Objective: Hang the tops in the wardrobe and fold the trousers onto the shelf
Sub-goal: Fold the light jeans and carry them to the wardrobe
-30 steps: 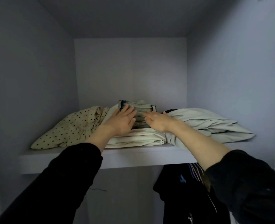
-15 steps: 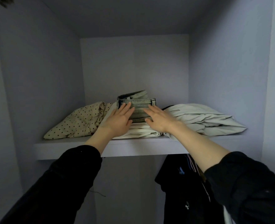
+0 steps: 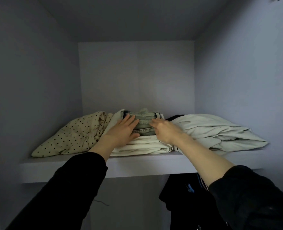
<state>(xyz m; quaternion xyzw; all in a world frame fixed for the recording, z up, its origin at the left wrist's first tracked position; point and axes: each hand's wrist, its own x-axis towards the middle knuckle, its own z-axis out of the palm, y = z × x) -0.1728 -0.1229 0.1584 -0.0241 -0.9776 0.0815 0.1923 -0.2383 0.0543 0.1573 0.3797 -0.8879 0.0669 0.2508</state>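
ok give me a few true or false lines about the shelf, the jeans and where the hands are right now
1. The folded jeans lie on top of a cream folded garment. True.
2. The left hand grips a hanger. False: it rests flat, fingers spread, against the jeans.
3. The dotted cloth lies left of the jeans on the shelf. True.
4. The right hand hangs below the shelf. False: it is up on the shelf, touching the jeans.
5. The space under the shelf holds nothing. False: dark clothes hang there at the right.
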